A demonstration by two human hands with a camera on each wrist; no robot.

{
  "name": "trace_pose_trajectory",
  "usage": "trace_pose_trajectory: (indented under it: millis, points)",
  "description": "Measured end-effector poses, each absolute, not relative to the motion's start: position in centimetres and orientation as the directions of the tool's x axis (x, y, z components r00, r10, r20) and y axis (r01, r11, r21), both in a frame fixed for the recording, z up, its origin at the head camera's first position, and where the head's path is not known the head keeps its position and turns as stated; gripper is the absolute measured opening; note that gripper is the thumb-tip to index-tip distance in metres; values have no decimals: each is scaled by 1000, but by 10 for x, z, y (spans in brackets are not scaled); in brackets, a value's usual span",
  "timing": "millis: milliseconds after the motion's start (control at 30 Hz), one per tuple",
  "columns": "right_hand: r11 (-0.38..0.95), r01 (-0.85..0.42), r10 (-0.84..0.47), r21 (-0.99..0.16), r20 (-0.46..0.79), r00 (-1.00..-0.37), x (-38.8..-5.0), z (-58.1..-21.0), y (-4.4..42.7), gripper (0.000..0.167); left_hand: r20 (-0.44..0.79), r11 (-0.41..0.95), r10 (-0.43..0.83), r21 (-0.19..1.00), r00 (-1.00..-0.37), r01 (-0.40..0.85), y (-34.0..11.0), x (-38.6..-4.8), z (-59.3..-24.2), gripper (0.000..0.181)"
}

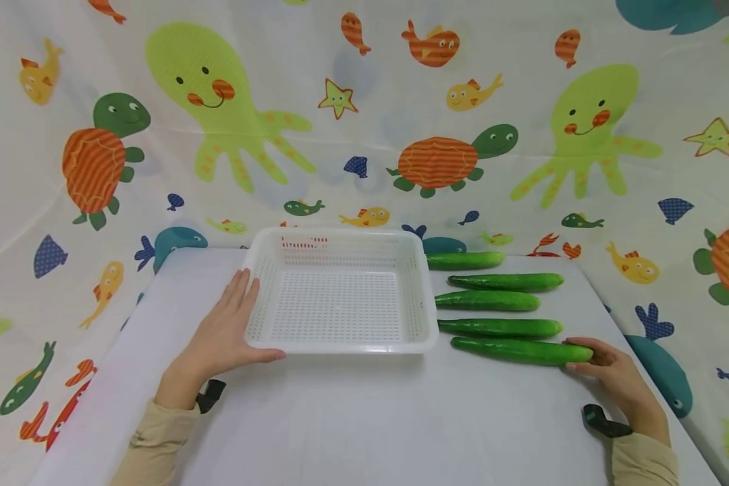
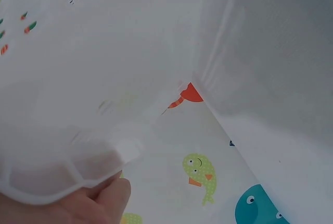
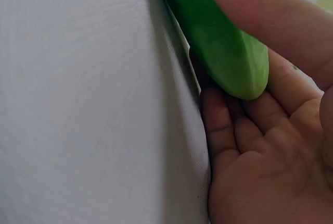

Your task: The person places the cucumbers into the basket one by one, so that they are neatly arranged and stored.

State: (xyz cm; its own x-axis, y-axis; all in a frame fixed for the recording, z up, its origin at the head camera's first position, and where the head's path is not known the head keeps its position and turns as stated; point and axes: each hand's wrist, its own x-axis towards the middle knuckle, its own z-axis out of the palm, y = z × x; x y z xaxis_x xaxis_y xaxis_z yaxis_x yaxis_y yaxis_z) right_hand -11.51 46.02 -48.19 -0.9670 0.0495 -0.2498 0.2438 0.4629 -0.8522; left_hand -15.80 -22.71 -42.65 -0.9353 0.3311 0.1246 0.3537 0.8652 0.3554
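Observation:
A white plastic basket (image 1: 340,347) with a perforated floor stands on the table. My left hand (image 1: 226,334) lies against its left side, fingers fairly straight along the outer wall and thumb near the front corner. In the left wrist view, part of that hand (image 2: 104,200) shows at the rim of the basket (image 2: 41,199). To the right of the basket, my right hand (image 1: 613,378) pinches the right end of the nearest cucumber (image 1: 516,350). The right wrist view shows this cucumber's pale tip (image 3: 239,70) between the thumb (image 3: 276,15) and the fingers.
Several more cucumbers (image 1: 501,328) lie roughly parallel behind the held one, the farthest (image 1: 468,260) beside the basket's back right corner. The white table (image 1: 364,418) extends in front. A cloth with sea animals (image 1: 364,81) hangs behind and at both sides.

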Motion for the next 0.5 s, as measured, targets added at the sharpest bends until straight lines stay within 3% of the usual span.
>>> trace_pose_trajectory:
  millis: [500]
  points:
    - [470,256,79,-845,-248,-966,-107,-487,467,44,119,871,334,341,-935,354,-227,-157,-426,136]
